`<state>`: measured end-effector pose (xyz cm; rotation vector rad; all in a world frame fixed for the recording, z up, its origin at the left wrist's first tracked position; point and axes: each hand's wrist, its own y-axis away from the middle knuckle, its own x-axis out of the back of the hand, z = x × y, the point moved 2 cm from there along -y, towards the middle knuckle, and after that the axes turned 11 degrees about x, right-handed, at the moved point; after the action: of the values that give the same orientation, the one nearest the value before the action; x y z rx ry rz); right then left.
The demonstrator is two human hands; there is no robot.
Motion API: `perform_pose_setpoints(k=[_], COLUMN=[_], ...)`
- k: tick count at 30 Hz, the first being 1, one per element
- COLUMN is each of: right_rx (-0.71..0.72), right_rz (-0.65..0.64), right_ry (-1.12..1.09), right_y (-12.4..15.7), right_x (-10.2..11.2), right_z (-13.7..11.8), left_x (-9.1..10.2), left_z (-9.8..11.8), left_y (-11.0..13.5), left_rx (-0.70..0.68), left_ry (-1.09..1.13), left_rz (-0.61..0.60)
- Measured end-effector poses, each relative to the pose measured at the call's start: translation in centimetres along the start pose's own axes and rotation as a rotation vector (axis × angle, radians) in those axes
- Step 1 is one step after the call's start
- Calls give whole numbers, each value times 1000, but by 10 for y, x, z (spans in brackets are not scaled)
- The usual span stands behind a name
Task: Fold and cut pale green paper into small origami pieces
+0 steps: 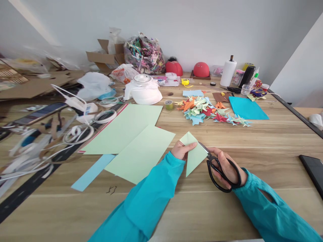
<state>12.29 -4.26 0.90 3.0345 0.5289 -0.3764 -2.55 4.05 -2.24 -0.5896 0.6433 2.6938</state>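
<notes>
My left hand (182, 150) pinches a folded piece of pale green paper (196, 157), thumb on top. My right hand (227, 169) is wrapped round the black handles of a pair of scissors (214, 182). Their blades are at the right edge of the folded paper, and part of them is hidden by it. Left of my left hand lies a larger pale green sheet (141, 154), overlapping another green sheet (128, 124). A light blue paper strip (93, 171) sticks out from beneath them.
Beyond my hands is a heap of folded coloured paper shapes (202, 109), beside a bright blue sheet (248, 108). A tape spool (168, 104) stands near the heap. Tangled white cables (78, 134) lie at left. A black phone (313, 171) rests at the right edge.
</notes>
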Motion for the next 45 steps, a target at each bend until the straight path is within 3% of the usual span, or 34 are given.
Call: perform_pose_setpoints(k=[13,17,20,23,26,31,39,42,45], right_rx=[38,-19,7,109,203,191,49,142,335], right_rz=[38,10,125,343,447,403,437,458,440], right_ry=[82,147,157,219,291,195,-139,-158,61], right_y=[0,-2,-6,-9,-11,-13,-14,-14,-13], right_x=[2,9,14,21,25,19,23,28,28], right_z=[0,-2,-3,-4,-1,9,8,7,6], left_x=[3,9,15,11,0,-13,-14,-14,-12], left_z=[-4,2,10,12,7,-6,-9,-4,-2], left_y=[-5,-10,-10,-7,-1,6,3,4,5], left_rx=[-11,-54,-97,-30,56,110,70,64,118], left_ry=[-31,36,125,165,190,243,208,235,294], left_rz=[29,140,234,162,14,-82,-134,-108,-47])
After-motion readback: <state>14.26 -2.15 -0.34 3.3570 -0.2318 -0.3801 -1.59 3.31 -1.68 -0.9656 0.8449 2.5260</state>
